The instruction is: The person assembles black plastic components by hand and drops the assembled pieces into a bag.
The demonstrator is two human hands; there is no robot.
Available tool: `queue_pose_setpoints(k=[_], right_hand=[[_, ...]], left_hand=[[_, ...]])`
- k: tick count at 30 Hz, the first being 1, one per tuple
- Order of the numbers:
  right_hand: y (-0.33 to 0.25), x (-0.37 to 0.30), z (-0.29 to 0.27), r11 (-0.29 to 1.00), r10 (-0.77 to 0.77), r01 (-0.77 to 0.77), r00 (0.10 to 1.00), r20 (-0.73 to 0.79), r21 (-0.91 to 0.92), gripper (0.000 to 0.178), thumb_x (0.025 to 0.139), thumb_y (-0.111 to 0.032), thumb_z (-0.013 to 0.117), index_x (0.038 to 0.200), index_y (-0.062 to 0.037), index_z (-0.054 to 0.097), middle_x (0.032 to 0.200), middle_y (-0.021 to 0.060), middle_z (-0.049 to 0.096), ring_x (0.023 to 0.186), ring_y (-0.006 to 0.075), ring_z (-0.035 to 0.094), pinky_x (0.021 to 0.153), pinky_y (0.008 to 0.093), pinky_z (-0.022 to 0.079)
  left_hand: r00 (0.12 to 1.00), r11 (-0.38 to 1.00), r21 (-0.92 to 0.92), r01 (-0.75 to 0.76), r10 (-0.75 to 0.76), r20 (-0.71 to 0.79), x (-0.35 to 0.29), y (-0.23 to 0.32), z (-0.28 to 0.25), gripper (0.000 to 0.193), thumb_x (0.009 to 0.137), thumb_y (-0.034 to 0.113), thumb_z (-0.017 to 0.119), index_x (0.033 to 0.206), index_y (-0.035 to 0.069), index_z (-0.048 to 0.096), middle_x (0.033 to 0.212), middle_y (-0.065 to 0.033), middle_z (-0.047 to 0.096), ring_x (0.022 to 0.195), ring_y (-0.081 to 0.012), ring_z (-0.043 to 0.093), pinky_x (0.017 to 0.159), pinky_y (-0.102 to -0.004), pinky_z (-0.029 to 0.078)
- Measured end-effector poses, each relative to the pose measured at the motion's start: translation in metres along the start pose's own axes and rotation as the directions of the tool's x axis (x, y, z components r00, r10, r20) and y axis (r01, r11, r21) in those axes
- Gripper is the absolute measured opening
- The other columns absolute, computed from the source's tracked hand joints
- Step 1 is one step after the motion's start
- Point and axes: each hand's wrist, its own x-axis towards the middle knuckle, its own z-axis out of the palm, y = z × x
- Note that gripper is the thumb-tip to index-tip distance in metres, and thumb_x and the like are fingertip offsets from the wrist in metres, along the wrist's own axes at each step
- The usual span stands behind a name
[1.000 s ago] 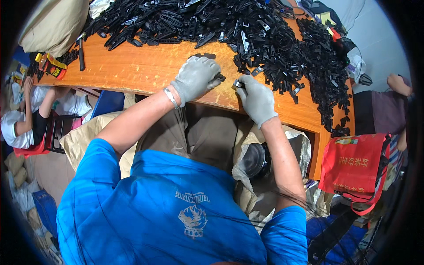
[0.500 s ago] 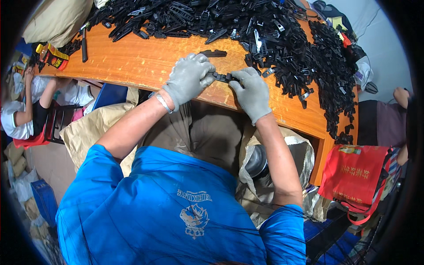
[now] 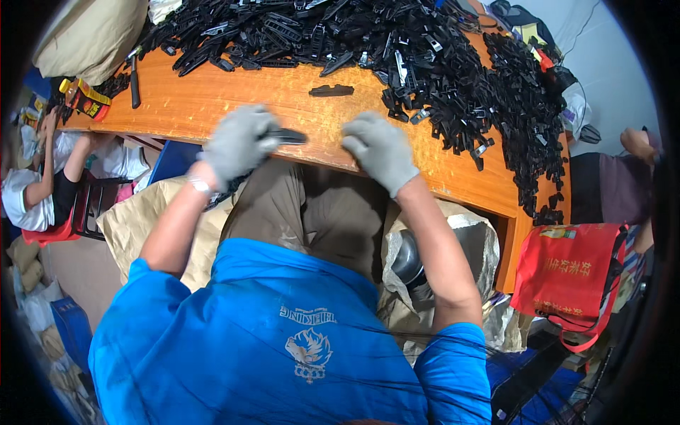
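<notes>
My left hand (image 3: 242, 140), in a grey work glove, is closed on a long black plastic part (image 3: 289, 135) that sticks out to the right past the table's near edge. Motion blurs this hand a little. Over the near edge, my right hand (image 3: 381, 150), gloved the same way, has its fingers curled in. What it holds, if anything, is hidden. One separate flat black plastic piece (image 3: 331, 91) lies on the table just beyond the hands. Behind it spreads a large heap of black plastic parts (image 3: 283, 35), some with shiny metal bits.
A second heap of small black parts (image 3: 535, 134) runs down the right side of the wooden table (image 3: 191, 92). At the left are a hammer (image 3: 135, 81) and a yellow-capped bottle (image 3: 85, 99). Paper sacks (image 3: 152, 219) flank my legs. A red bag (image 3: 563, 276) hangs right; other people sit nearby.
My hands have come apart. The left has moved left, carrying a black part, and the right has shifted slightly left and nearer. The black piece between them has gone from that spot.
</notes>
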Motion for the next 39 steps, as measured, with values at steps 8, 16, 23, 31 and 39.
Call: queue_pose_setpoints(k=[8, 16, 23, 31, 39], right_hand=[[0.055, -0.009, -0.032, 0.892, 0.187, -0.245, 0.965, -0.184, -0.379, 0.020, 0.094, -0.020, 0.077, 0.113, -0.0172, 0.077, 0.109, 0.0119, 0.072, 0.092, 0.0360, 0.075, 0.079, 0.0468, 0.060], [0.036, -0.007, -0.033, 0.905, 0.106, -0.134, 0.990, -0.092, -0.404, 0.015, 0.095, -0.020, 0.072, 0.109, -0.0154, 0.071, 0.098, 0.0162, 0.069, 0.081, 0.0386, 0.073, 0.071, 0.0490, 0.060], [0.019, -0.013, -0.024, 0.885, 0.264, -0.191, 0.957, 0.121, -0.426, 0.024, 0.102, -0.016, 0.065, 0.126, -0.0155, 0.066, 0.104, 0.0188, 0.069, 0.091, 0.0427, 0.073, 0.077, 0.0519, 0.060], [0.029, 0.006, -0.025, 0.889, 0.157, -0.066, 0.973, 0.166, -0.453, 0.013, 0.101, -0.009, 0.059, 0.111, -0.0105, 0.068, 0.108, 0.0213, 0.068, 0.085, 0.0432, 0.075, 0.075, 0.0517, 0.062], [0.011, 0.017, -0.004, 0.980, 0.127, -0.131, 0.991, -0.037, -0.152, 0.021, 0.094, -0.020, 0.076, 0.115, -0.0141, 0.073, 0.115, 0.0120, 0.071, 0.092, 0.0352, 0.075, 0.080, 0.0483, 0.060]], left_hand=[[0.990, 0.987, -0.089, 0.135, -0.138, -0.026, -0.025, -0.034, -0.068, 0.024, 0.100, 0.011, 0.064, 0.120, 0.000, 0.072, 0.111, -0.0142, 0.072, 0.108, -0.0267, 0.070, 0.098, -0.0381, 0.055], [0.963, 0.997, 0.050, 0.066, -0.051, -0.265, 0.096, 0.014, 0.042, 0.025, 0.100, 0.029, 0.066, 0.114, 0.012, 0.078, 0.110, -0.0142, 0.075, 0.113, -0.0357, 0.068, 0.099, -0.0500, 0.056], [0.967, 0.999, 0.030, -0.029, 0.036, -0.252, 0.093, 0.026, 0.062, 0.007, 0.087, 0.016, 0.079, 0.091, 0.014, 0.074, 0.109, -0.0034, 0.074, 0.108, -0.0320, 0.067, 0.088, -0.0469, 0.055], [0.945, 0.975, 0.033, -0.220, 0.221, -0.239, 0.064, 0.032, 0.061, 0.009, 0.086, 0.016, 0.080, 0.091, 0.013, 0.073, 0.108, -0.0033, 0.072, 0.106, -0.0307, 0.066, 0.090, -0.0450, 0.054], [0.978, 1.000, 0.017, -0.014, 0.017, -0.208, 0.070, 0.030, 0.062, 0.017, 0.086, 0.023, 0.083, 0.099, 0.013, 0.077, 0.105, -0.0083, 0.071, 0.104, -0.0351, 0.065, 0.090, -0.0474, 0.053]])
